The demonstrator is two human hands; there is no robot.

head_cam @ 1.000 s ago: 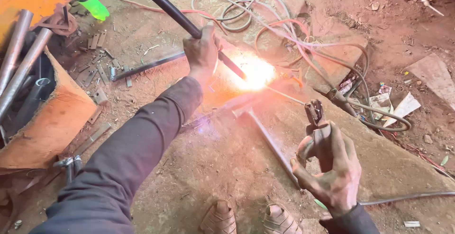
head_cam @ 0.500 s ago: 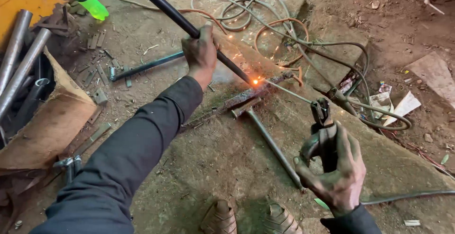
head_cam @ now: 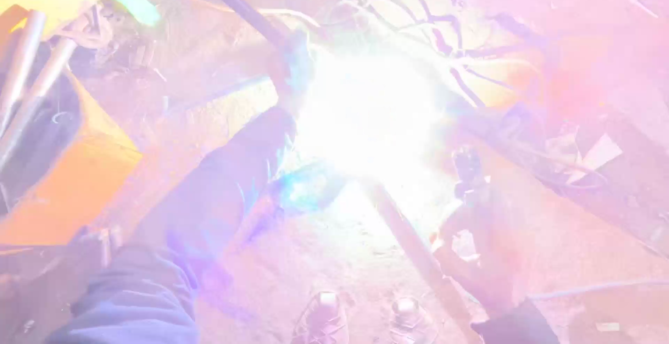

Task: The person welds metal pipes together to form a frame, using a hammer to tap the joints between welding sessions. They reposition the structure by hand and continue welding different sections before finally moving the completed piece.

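A blinding white glare [head_cam: 369, 114] is flooding the middle of the scene, washing the dirt floor [head_cam: 327, 267] pink. Grey pipes [head_cam: 28, 86] are lying at the left over an orange sheet [head_cam: 77, 190]. Tangled cables [head_cam: 432, 9] are sprawling across the ground beyond.

Flat white torn package scrap [head_cam: 601, 154] on dirt, far right, washed by glare

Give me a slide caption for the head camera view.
Left hand grips a dark rod beside a blinding welding flash; right hand holds the electrode holder.
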